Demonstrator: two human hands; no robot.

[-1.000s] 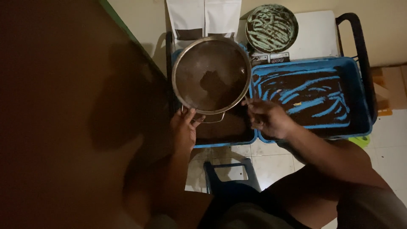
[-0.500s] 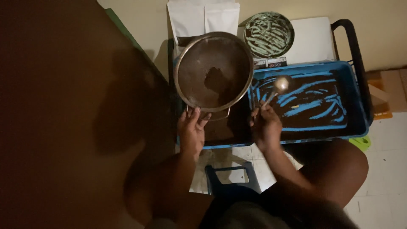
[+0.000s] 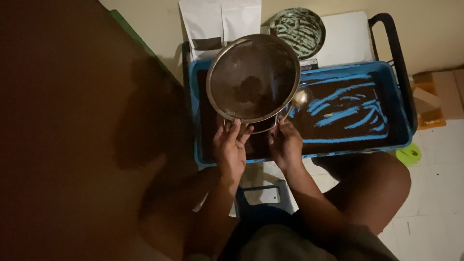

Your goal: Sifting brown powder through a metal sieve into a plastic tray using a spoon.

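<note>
Over the left end of the blue tray (image 3: pixel 401 104) I hold the round metal sieve (image 3: pixel 253 77), my left hand (image 3: pixel 230 147) gripping its near rim with the fingers curled up over the wire handle. A moment ago my right hand (image 3: pixel 285 143) was out over the middle of the tray, reaching among the blue streaks in the dark powder; now it has come back in beside the left, just under the sieve's near right edge, and its fingers are closed on the handle of a small metal spoon (image 3: pixel 299 98), whose bowl sits just beside the sieve's right rim. A dark clump lies in the middle of the mesh. Both hands have drawn together at the sieve, so I judge the work has moved from scooping in the tray to feeding or stirring the sieve. Beyond it stand a white bag (image 3: pixel 220 19) and a green patterned dish (image 3: pixel 297 30).
</note>
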